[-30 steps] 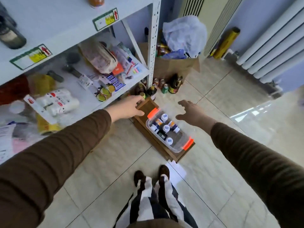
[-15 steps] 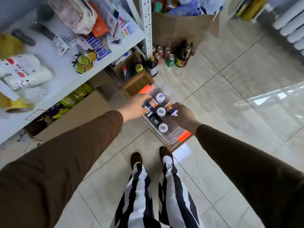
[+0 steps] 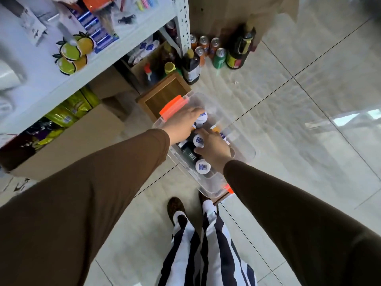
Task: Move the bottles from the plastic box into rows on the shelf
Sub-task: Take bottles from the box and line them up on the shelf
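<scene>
A clear plastic box (image 3: 245, 141) with orange latches (image 3: 173, 106) sits on the floor in front of my feet. Several small white-capped bottles stand inside it. My left hand (image 3: 181, 124) reaches into the far end and curls its fingers over one white-capped bottle (image 3: 201, 119). My right hand (image 3: 214, 150) is in the middle of the box, thumb and fingers round another white-capped bottle (image 3: 199, 140). A third bottle (image 3: 203, 166) stands free at the near end. The white metal shelf (image 3: 127, 46) rises at the left, crowded with goods.
The box rests on a wooden tray (image 3: 165, 93). Soda cans (image 3: 219, 57) and dark bottles (image 3: 190, 65) stand on the floor by the shelf post (image 3: 185, 23). A cardboard box (image 3: 226, 13) is behind them and another (image 3: 82, 139) under the shelf. Tiled floor spreads to the right.
Both hands have dropped from above the box down into it and closed round bottles. My head has tilted down, so the shelf has slid up and out of view.
</scene>
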